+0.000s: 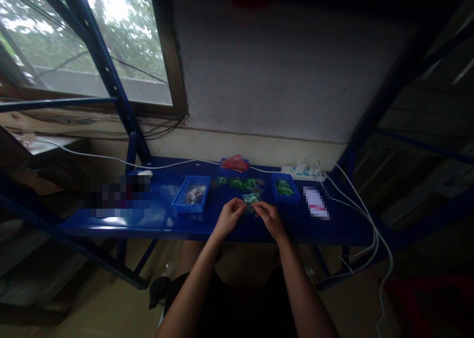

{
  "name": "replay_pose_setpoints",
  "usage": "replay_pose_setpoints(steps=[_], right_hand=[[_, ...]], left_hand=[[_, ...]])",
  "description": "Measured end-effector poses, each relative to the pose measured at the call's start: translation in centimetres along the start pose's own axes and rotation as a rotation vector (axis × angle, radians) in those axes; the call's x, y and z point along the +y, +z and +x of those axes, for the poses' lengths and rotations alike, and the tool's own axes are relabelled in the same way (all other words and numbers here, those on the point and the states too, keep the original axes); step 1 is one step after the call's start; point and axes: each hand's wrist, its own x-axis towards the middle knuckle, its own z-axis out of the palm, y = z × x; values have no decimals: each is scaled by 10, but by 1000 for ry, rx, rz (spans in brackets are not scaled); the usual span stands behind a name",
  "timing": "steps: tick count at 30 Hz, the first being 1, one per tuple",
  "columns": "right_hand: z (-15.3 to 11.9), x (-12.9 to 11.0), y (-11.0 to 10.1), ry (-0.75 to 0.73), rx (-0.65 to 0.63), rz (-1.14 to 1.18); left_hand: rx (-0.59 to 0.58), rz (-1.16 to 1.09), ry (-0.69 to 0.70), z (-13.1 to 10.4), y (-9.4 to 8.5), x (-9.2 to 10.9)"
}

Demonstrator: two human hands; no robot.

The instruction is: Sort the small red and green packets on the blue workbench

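Over the blue shelf top, my left hand (pixel 231 215) and my right hand (pixel 271 217) face each other, fingertips pinched. Between them is a small clear plastic bag (pixel 252 198) with pale green contents, its near edge at my fingertips. Just beyond it lie several small bags with green contents (pixel 240 183). A blue bin (pixel 188 209) of clear, pale packets (pixel 195 194) stands left of my hands. To the right, another blue bin (pixel 287 198) holds green pieces (pixel 284 187). Fine detail at the fingertips is too small to make out.
A blue bin (pixel 226 172) with red packets (pixel 235 164) stands at the back. A white power strip (pixel 303 173) and a blurred-out phone-like object (pixel 316 203) lie to the right. White cables (pixel 370 219) hang off the right side. Blue metal posts (pixel 107 71) frame the shelf.
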Motion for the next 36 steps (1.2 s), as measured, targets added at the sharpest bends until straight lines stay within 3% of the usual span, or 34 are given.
replay_pose_setpoints(steps=[5,12,18,22,25,28,33,36], right_hand=[[2,6,1,-1,9,-39],[9,14,0,-86,206,-173],[5,5,1,-63,42,-120],[4,3,2,-30,47,-89],[4,3,0,-1,60,-107],[3,3,-2,-3,98,-120],[5,8,-1,34,189,-12],[6,9,2,60,191,69]], left_hand=[[17,-19,13,1,0,-6],[0,60,54,0,-2,-5],[-66,180,201,-1,-3,-7],[-102,228,270,0,-2,-13],[-18,182,235,2,-1,-15],[94,61,114,4,-1,-15],[5,-29,-1,3,-1,-10],[60,-60,-13,2,-3,-7]])
